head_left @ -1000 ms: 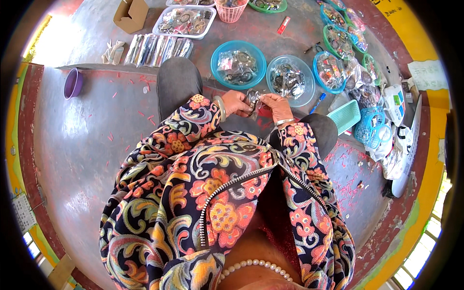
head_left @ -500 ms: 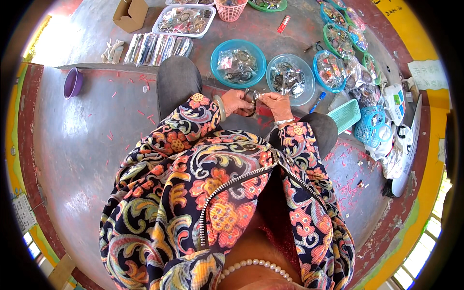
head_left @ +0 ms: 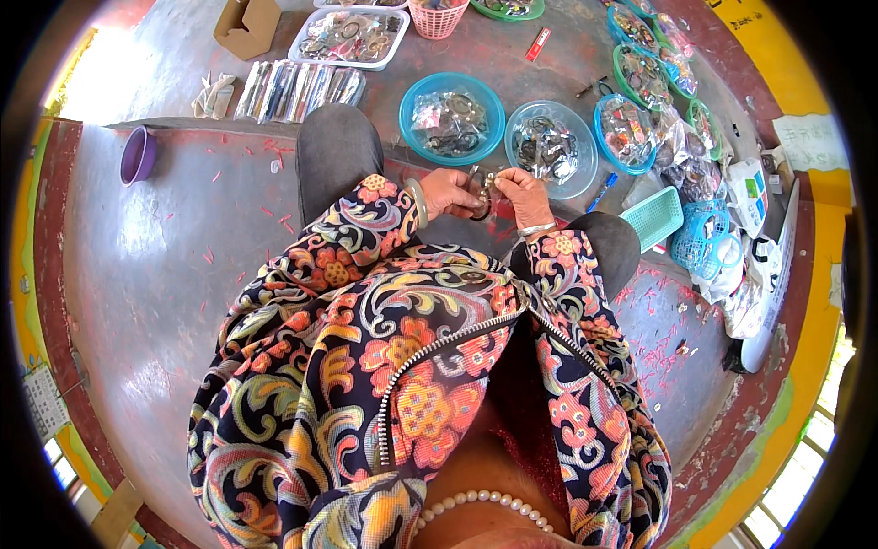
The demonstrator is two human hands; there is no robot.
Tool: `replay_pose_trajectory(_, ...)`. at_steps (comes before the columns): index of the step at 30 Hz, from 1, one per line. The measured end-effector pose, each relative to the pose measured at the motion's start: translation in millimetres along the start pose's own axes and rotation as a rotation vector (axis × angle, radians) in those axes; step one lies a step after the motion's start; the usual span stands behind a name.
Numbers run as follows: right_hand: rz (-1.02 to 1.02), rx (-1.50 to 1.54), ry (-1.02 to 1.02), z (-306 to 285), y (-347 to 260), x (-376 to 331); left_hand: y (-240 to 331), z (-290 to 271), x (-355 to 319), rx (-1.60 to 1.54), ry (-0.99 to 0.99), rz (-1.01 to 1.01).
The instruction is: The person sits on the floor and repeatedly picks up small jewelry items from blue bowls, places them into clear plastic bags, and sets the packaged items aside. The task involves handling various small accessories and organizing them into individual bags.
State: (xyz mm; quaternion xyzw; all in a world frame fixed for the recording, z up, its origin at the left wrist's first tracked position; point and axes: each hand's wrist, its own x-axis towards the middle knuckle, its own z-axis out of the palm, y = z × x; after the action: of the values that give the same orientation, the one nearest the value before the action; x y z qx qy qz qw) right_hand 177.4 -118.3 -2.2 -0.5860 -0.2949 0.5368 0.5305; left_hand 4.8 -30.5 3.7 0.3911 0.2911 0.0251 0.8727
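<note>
A grey, smooth concrete floor [head_left: 165, 274] with red-stained patches fills most of the view, and the person sits on it in a dark jacket with bright flowers and scrolls [head_left: 402, 366]. Ahead of the knees stand two round plastic bowls, a blue one [head_left: 452, 119] and a pale clear one [head_left: 551, 148], both heaped with small dark and silvery metal pieces. A white rectangular tray [head_left: 350, 37] of similar pieces lies farther off beside a row of shiny silver foil packets [head_left: 297, 89], and a small purple plastic cup [head_left: 138, 156] sits well apart to the left.

The left hand [head_left: 448, 193] and the right hand [head_left: 524, 192] meet just in front of the bowls, fingers curled and pinched on a small silvery metal part [head_left: 485, 183] held between them above the lap. How the part is built is too small to tell.

The step in hand appears to be fitting or joining that piece by fingertip work. The next move likely calls for a steady pinch from one hand while the other turns or presses, then a reach to a bowl.
</note>
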Motion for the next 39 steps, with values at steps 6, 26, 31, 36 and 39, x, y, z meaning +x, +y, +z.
replay_pose_trajectory(6, 0.034, 0.120, -0.030, 1, 4, 2, -4, -5, 4, -0.032, -0.026, 0.035)
replay_pose_trajectory(26, 0.127, 0.077, -0.110, 5, -3, 0, 1, -4, 3, 0.282, 0.130, 0.063)
replay_pose_trajectory(31, 0.129, 0.118, -0.102, 3, 1, 1, -4, -6, 9, 0.441, 0.150, 0.098)
replay_pose_trajectory(36, 0.189, 0.188, -0.070, 3, -3, -1, 4, 6, -4, 0.275, -0.016, -0.044)
replay_pose_trajectory(39, 0.206, 0.200, -0.098, 4, -2, -1, 4, 5, -5, 0.254, -0.055, -0.053)
